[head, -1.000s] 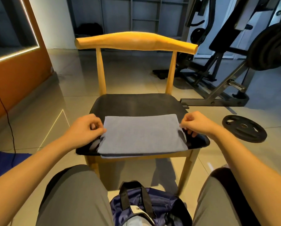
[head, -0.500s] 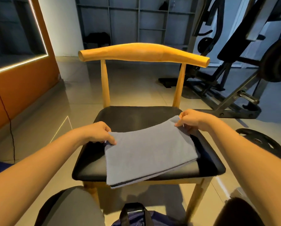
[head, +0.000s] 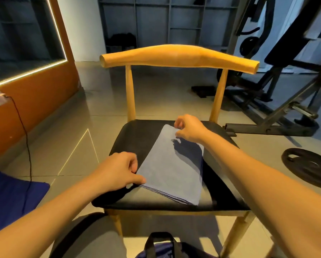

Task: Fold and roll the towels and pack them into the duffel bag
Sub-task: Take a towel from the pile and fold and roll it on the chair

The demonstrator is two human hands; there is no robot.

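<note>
A black cable (head: 26, 142) hangs down the orange wall panel (head: 34, 101) at the far left, and below it a dark blue mat (head: 10, 194) lies on the tiled floor. In the middle stands a light wooden chair with a black padded seat (head: 135, 138).

The left hand (head: 122, 172) rests at the seat's left edge. Its fingers are curled and its thumb and forefinger pinch the near left corner of the folded grey-blue towel (head: 172, 164). The towel lies flat on the seat, set on a slant. One end points toward the far edge by the backrest, and the other reaches close to the front edge, right of centre. Its stacked layers show along the near side.

The right hand (head: 190, 129) is over the towel's far end, fingers bent. The thumb and forefinger seem to nip the far corner of the cloth, though the grip is partly hidden by the hand itself. It casts a dark shadow on the towel just below.

At the bottom edge, in front of the chair, the top of a dark blue duffel bag with black strap handles (head: 162, 247) shows on the floor between the person's knees. To the right of the chair a black round weight plate (head: 305, 175) lies flat on the floor. Behind it stands a dark steel gym machine (head: 267, 128).
</note>
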